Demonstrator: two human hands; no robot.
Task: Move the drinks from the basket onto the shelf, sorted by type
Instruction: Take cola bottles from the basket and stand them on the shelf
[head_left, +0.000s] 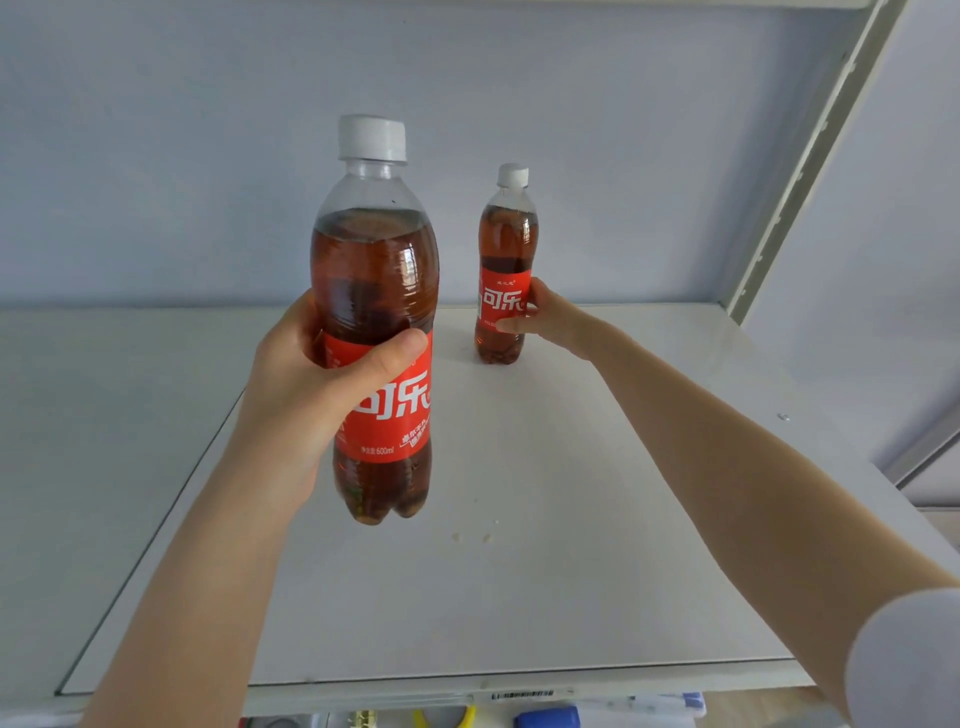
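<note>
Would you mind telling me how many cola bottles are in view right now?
2. One cola bottle is held above the shelf in the left hand; the other bottle stands at the back, gripped by the right hand.

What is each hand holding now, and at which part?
Left hand: near clear plastic cola bottle with red label, gripped at mid-body. Right hand: far identical bottle, at its label, standing on the white shelf.

I see my two bare forearms and both hands, the left hand (311, 384) and the right hand (550, 317). Neither wrist carries a watch or band. A white sleeve (906, 660) covers my right upper arm, ending above the elbow in a smooth rounded edge.
</note>
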